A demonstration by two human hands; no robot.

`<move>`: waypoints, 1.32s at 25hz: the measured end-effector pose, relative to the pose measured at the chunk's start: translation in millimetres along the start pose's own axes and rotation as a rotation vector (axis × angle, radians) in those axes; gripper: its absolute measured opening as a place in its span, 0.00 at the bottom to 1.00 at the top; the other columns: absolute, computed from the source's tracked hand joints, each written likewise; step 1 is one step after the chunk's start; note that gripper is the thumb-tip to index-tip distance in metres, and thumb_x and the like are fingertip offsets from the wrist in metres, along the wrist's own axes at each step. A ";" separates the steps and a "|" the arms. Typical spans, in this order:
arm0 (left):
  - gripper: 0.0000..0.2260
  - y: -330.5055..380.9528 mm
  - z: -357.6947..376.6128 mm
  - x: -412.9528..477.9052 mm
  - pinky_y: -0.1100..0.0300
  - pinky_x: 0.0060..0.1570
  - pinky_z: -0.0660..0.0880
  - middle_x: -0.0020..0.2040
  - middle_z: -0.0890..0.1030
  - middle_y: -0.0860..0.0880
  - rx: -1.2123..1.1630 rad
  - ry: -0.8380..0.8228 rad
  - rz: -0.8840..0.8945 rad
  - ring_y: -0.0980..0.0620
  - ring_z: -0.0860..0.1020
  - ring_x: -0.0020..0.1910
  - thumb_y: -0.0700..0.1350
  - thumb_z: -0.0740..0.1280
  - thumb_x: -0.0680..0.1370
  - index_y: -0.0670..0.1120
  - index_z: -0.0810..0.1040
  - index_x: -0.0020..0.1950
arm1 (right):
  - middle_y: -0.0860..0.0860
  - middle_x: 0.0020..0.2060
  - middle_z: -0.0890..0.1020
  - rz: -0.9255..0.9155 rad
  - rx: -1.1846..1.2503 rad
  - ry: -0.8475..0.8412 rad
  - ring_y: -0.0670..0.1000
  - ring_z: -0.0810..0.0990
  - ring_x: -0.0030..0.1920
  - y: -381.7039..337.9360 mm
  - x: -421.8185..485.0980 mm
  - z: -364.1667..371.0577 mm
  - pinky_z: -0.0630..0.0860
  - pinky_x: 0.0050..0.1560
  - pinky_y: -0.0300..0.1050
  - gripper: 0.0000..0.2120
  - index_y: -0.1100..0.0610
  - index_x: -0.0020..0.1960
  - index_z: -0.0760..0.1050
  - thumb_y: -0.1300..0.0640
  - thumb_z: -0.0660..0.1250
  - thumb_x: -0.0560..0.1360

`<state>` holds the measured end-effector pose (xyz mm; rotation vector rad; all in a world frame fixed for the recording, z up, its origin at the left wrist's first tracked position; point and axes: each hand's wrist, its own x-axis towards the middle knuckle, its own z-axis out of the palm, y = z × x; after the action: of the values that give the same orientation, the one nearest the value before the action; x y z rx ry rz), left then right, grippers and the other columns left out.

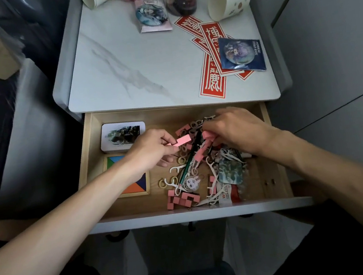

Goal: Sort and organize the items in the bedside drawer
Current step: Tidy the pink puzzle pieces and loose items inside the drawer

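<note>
The wooden drawer (92, 146) is pulled out below the bedside table. My left hand (150, 149) pinches a pink block (183, 140) above the clutter in the middle. My right hand (235, 129) reaches into the pile at the back and its fingers curl on another pink piece (208, 135). The pile holds pink blocks (182, 198), white floss picks (176, 168), small rings (162, 183), a green pen (187, 163) and a round character charm (191, 183). A white tin (122, 135) and a coloured tangram box (136, 187) lie at the drawer's left.
On the marble tabletop (123, 65) lie red paper strips (212, 76), two badge packets (241, 53), a dark jar (183, 0) and two tipped paper cups (227, 0). A printed card (229, 172) and a snack packet (227, 196) sit at the drawer's right. Bedding lies left.
</note>
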<state>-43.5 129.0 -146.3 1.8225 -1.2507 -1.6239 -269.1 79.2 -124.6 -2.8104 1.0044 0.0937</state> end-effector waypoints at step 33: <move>0.09 27.6 -28.8 -27.6 0.59 0.35 0.78 0.38 0.81 0.42 -0.582 0.134 0.145 0.47 0.81 0.35 0.29 0.58 0.78 0.37 0.75 0.52 | 0.59 0.44 0.85 0.499 1.538 0.350 0.52 0.85 0.46 -48.1 12.4 -46.3 0.80 0.49 0.39 0.05 0.64 0.53 0.76 0.67 0.63 0.79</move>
<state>-24.3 129.4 -101.7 1.4132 -0.7264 -1.5455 -228.8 100.5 -74.3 -1.1707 1.0712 -0.7700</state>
